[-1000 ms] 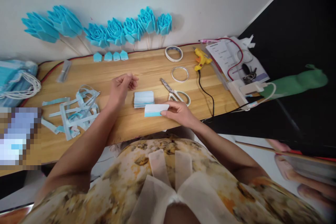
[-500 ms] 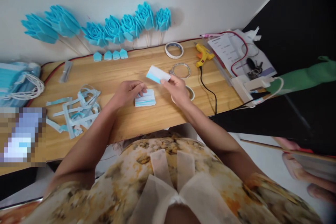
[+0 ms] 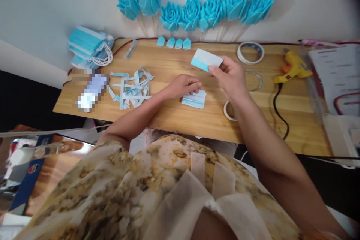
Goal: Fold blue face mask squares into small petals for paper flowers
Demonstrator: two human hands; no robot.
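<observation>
My right hand (image 3: pixel 232 78) pinches a small white and blue folded piece (image 3: pixel 206 60) and holds it up above the wooden table (image 3: pixel 174 120). My left hand (image 3: pixel 182 85) rests with curled fingers on a small stack of similar folded pieces (image 3: pixel 194 99) lying on the table. A row of blue paper-like flowers on sticks (image 3: pixel 194 7) leans against the wall behind. Several tiny blue folded shapes (image 3: pixel 173 42) sit below them.
A pile of cut blue strips (image 3: pixel 131 87) and a stack of blue face masks (image 3: pixel 90 47) lie to the left. Tape rolls (image 3: pixel 251 52), a yellow glue gun (image 3: pixel 292 68) with a black cord, and papers (image 3: pixel 337 71) are on the right.
The view has swung left and the scene shifted right. My right hand lifted the folded piece from the table edge up over the table. My left hand came down onto the stack.
</observation>
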